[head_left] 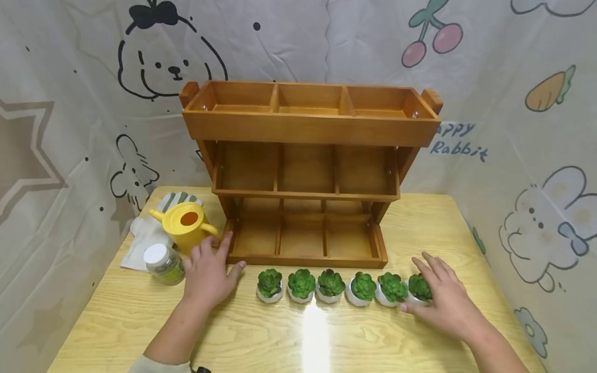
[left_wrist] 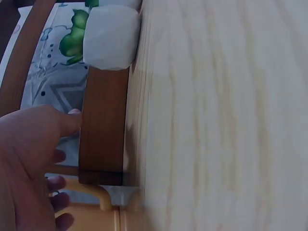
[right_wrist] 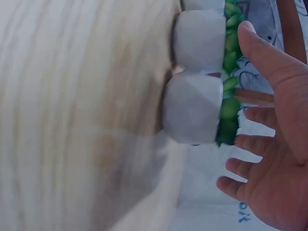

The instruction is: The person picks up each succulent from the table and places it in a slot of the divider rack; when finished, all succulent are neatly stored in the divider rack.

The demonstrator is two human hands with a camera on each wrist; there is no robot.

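Note:
Several potted succulents in white faceted pots stand in a row in front of a three-tier wooden shelf. My right hand hovers over the rightmost succulent, fingers spread and partly covering it. In the right wrist view the thumb is near the leaves of the neighbouring plant; contact cannot be told. My left hand is at the shelf's front left corner, fingers extended and holding nothing. Seen from the left wrist, its thumb lies close to the bottom tier's front board.
Left of the shelf stand a yellow watering can and a white-capped jar with green contents. A striped cloth lies beneath or behind them. Printed fabric hangs around the back and sides of the wooden table.

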